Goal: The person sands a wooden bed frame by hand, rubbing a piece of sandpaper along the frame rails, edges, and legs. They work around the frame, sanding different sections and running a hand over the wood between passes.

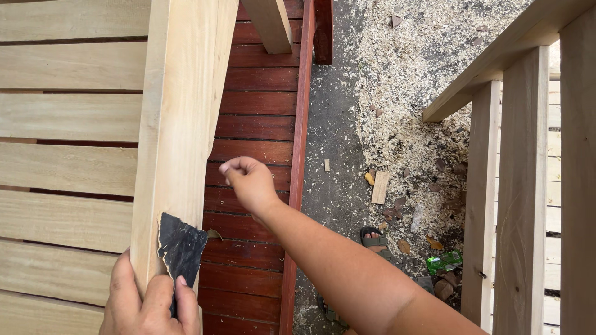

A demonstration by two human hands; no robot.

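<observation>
At the bottom edge, nearest the camera, the left hand (151, 302) is seen closed around the lower end of a pale wooden plank (183, 118), with a torn piece of black sandpaper (181, 247) pinched between its fingertips and pressed flat against the plank's near face and right edge. The sandpaper is ragged along its top, dark and matte, and a small corner of it stands clear of the wood on the right. The plank's long axis runs up and away from this grip, slightly tilted to the right, so the unsanded length lies above the hand.

A little farther out, the right hand (248, 182) is held loosely curled just beside the plank's right edge, apart from it and with nothing held. It is placed higher along the plank than the left hand.

Beneath the plank, pale slats (62, 167) are laid crosswise over a red-stained slatted frame (261, 124). Beyond, a sandalled foot (374, 239) is planted on dark ground, and wood shavings (410, 74), a small offcut (379, 187) and a green wrapper (444, 261) are scattered there. A pale railing (515, 186) is seen at the right.
</observation>
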